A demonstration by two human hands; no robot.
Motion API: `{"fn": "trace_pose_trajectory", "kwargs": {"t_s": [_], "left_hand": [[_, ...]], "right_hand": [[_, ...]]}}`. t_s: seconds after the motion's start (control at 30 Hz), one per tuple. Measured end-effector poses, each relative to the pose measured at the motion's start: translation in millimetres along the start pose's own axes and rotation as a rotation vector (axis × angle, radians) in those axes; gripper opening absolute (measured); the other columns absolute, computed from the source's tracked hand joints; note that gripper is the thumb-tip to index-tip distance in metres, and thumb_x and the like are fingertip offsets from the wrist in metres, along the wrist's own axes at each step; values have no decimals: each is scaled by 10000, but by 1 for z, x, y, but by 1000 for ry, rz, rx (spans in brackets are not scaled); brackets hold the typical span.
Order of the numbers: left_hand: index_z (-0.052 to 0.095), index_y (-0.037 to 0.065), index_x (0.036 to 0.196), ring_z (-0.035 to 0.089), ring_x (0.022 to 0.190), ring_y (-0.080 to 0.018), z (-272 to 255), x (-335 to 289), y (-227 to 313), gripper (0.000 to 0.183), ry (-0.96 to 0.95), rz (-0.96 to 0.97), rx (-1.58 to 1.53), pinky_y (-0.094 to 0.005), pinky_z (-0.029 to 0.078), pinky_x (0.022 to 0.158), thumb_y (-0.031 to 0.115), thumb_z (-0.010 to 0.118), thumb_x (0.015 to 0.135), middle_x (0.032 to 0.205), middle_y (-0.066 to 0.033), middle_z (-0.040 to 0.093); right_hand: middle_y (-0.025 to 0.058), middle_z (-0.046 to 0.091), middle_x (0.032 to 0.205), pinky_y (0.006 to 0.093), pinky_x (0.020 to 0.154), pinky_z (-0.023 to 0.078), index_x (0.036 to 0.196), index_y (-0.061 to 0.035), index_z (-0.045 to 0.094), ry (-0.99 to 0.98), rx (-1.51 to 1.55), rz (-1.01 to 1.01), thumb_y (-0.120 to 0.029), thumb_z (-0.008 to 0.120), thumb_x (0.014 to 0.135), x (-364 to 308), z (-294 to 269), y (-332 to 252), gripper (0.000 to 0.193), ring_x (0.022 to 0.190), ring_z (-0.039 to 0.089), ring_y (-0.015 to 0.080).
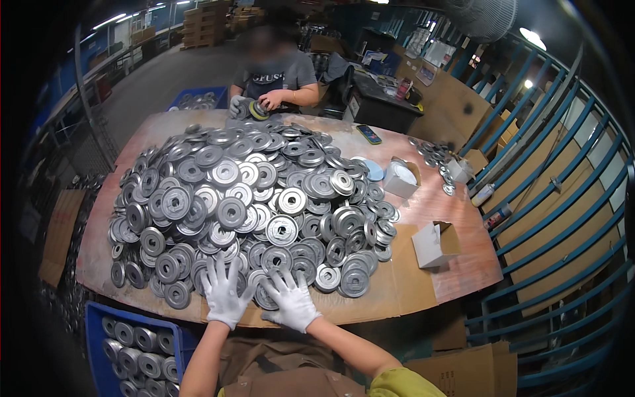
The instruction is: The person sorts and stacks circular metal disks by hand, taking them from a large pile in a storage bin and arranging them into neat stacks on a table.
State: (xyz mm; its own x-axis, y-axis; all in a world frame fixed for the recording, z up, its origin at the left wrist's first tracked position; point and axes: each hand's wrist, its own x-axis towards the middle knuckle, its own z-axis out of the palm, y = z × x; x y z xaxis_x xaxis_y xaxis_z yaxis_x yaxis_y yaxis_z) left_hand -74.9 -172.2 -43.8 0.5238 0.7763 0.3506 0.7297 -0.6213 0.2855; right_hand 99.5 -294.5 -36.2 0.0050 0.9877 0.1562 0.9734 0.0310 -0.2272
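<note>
Work stood at a partial stage: a large heap of grey metal discs (249, 215) covered most of the desk (466, 221), from near the left edge to beyond the middle and forward to the near edge. The left hand (225, 294) and right hand (291, 303), both in white gloves, rested palm down on the discs at the near edge; each grip was open, fingers extended, with no disc visibly clasped. Below the near-left corner, a blue bin (94, 344) held stacked discs (151, 364) in orderly rows—judged to be the portion already dealt with, although the direction of transfer could not be confirmed. The loose heap, lying at mixed angles, appeared to be the portion left, and it far exceeded the visible rows. A cardboard sheet (403, 281) lay along the near edge toward the right, and an open white box (430, 246) stood near the right edge. At the far edge, a co-worker (291, 74) handled a round, yellow-rimmed object (258, 111)—its kind was unclear.
</note>
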Motion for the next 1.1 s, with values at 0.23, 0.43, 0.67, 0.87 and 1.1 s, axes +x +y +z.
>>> {"fn": "trace_pose_trajectory", "kwargs": {"t_s": [0.23,0.43,0.67,0.87,1.1], "left_hand": [[521,214,1514,272,1519,-483,15,7,-19,808,-100,66,69,-676,206,1222,475,809,806,1615,-206,386],[504,200,1526,276,1519,-468,14,-1,-30,812,-49,65,31,-672,199,1224,480,795,821,1618,-196,381],[565,156,1473,449,1385,-440,-4,-13,-11,667,148,117,-91,-621,261,1198,411,741,883,1524,-162,493],[607,61,1216,682,1091,-291,-15,-67,21,340,150,-102,-788,-384,550,927,184,773,946,1253,-162,649],[473,75,1517,672,1204,-220,5,-91,28,463,-562,-870,-2010,-402,578,983,237,578,1095,1400,-111,633]], "right_hand": [[166,508,1505,629,1156,325,1475,-108,524,53,-46,-31,-448,782,829,-7,7,2,774,1452,394,412],[130,573,1359,596,1119,359,1338,-93,600,138,-19,-124,-369,785,807,-24,6,0,626,1363,474,363],[163,700,1167,454,848,553,1257,-24,666,477,83,-142,-47,763,744,-43,15,24,522,1047,693,329],[114,769,1053,311,795,567,1261,59,709,680,653,408,-117,708,1001,-61,37,50,314,851,719,214],[118,769,1094,301,840,564,1241,80,710,142,1455,784,-169,692,999,-69,19,18,348,930,719,176]]}}
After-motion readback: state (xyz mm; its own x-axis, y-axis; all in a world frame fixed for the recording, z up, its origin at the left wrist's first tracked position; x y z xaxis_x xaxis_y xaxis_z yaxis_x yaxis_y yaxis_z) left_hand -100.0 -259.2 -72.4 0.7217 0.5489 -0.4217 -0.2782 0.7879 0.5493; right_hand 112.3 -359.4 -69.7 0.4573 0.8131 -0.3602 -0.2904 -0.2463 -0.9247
